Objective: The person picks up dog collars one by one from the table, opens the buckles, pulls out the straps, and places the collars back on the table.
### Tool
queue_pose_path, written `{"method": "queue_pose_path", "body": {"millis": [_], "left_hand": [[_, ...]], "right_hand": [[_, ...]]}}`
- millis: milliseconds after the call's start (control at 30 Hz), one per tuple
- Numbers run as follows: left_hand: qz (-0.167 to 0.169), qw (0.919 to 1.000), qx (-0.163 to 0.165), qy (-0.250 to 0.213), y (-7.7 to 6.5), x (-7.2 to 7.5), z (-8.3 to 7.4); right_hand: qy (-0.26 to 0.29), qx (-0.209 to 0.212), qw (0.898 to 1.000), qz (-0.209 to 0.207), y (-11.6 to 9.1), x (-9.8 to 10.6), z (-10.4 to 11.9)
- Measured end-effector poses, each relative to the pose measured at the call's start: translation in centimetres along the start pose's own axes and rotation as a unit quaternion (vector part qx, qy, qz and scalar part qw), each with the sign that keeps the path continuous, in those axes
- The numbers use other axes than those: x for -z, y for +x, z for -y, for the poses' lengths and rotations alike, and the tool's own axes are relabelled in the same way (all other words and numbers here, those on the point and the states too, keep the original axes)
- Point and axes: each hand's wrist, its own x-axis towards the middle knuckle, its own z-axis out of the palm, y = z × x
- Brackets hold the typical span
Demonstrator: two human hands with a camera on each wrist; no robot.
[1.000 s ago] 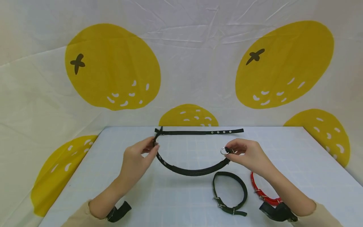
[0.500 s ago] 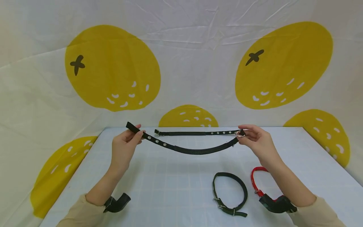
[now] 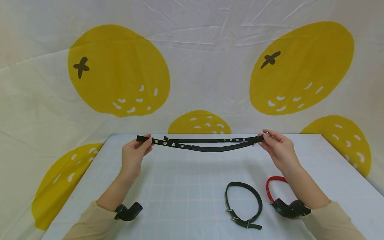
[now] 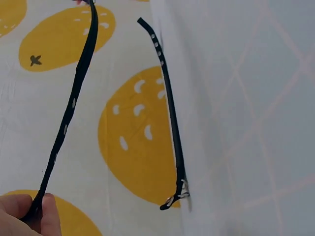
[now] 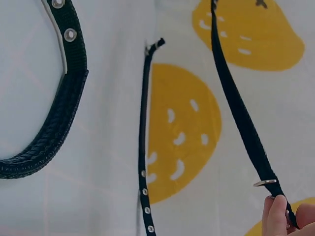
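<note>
Both hands hold a black collar [image 3: 213, 149] stretched in the air above the table, sagging only slightly. My left hand [image 3: 132, 158] pinches it near its strap tip, beside a row of metal eyelets. At the other end, my right hand [image 3: 280, 150] pinches the buckle end, where the fingers partly hide the metal. The right wrist view shows a metal ring [image 5: 266, 183] on the strap just beyond the fingertips. A second black collar [image 3: 195, 141] lies straight along the far table edge, overlapped by the held one in the head view.
A dark collar buckled into a loop [image 3: 259, 203] lies on the table [image 3: 180, 200] at the front right. Beside it is a red collar [image 3: 274, 179], partly hidden by the right forearm and wrist camera. A fruit-patterned cloth [image 3: 210, 76] hangs behind the table.
The held collar has gone from a deep curve to nearly straight. Both hands have risen and spread apart, the left hand moving left along the strap to its tip, the right hand moving right.
</note>
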Motion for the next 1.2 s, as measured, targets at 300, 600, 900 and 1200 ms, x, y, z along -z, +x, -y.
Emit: {"method": "queue_pose_path", "body": {"millis": [300, 600, 900, 1200], "left_hand": [[0.000, 0.9900, 0.105, -0.094, 1.6, -0.5, 2.3], [-0.007, 0.9854, 0.143, -0.093, 3.2, -1.8, 4.6], [-0.029, 0.9914, 0.114, -0.058, 5.2, -3.2, 6.7], [-0.070, 0.9927, 0.090, -0.038, 6.3, -4.1, 7.8]], "right_hand": [[0.120, -0.115, 0.981, -0.101, 2.4, 1.0, -0.6], [0.156, -0.159, 0.967, -0.123, 5.7, 2.8, -2.0], [0.165, -0.169, 0.963, -0.130, 8.4, 4.2, -3.9], [0.142, -0.170, 0.957, -0.185, 10.1, 4.1, -5.4]]}}
